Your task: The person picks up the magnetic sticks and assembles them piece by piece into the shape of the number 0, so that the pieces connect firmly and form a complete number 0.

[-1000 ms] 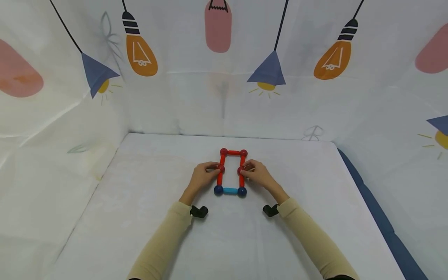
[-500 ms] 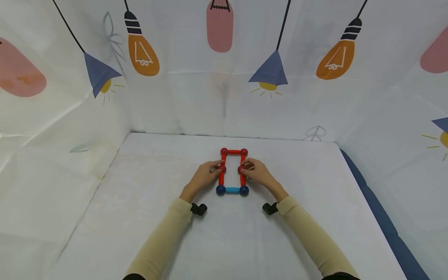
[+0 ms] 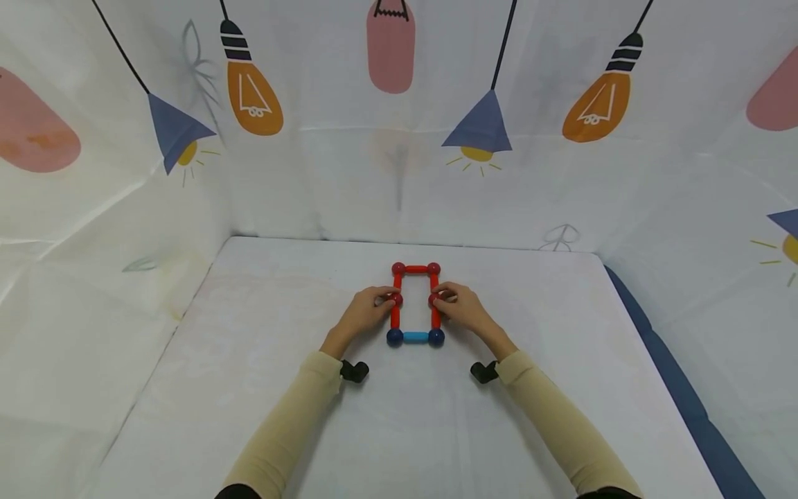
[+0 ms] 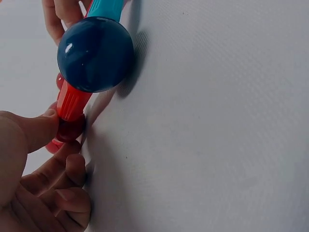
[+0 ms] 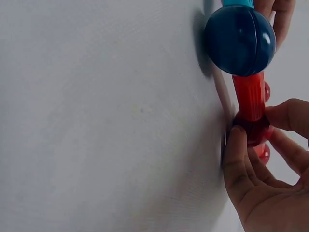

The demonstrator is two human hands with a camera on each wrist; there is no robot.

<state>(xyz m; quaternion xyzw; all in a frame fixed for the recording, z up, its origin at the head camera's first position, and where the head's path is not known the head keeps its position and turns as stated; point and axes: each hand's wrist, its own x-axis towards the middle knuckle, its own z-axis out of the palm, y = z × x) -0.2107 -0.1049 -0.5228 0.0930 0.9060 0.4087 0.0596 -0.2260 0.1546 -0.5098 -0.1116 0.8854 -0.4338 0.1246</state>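
Note:
A tall rectangle of magnetic rods and balls lies on the white table. Its far end is a red rod (image 3: 416, 269) between two red balls, and its near end a light blue rod (image 3: 415, 337) between a dark blue ball (image 4: 95, 54) and another dark blue ball (image 5: 240, 40). Red rods and a middle red ball form each long side. My left hand (image 3: 364, 310) pinches the left middle red ball (image 4: 71, 129), partly covering it. On the opposite side, my right hand (image 3: 465, 308) grips the right middle red ball (image 5: 253, 131) between thumb and fingers.
The white table (image 3: 249, 402) reaches back to a white cloth wall (image 3: 324, 180) printed with lamps and bulbs. Dark blue material (image 3: 661, 367) runs along the right edge. A black wrist mount (image 3: 355, 372) sits at each cuff.
The right middle red ball has moved slightly outward to the right with my right hand, so the right long side now looks straighter. My left hand keeps its hold.

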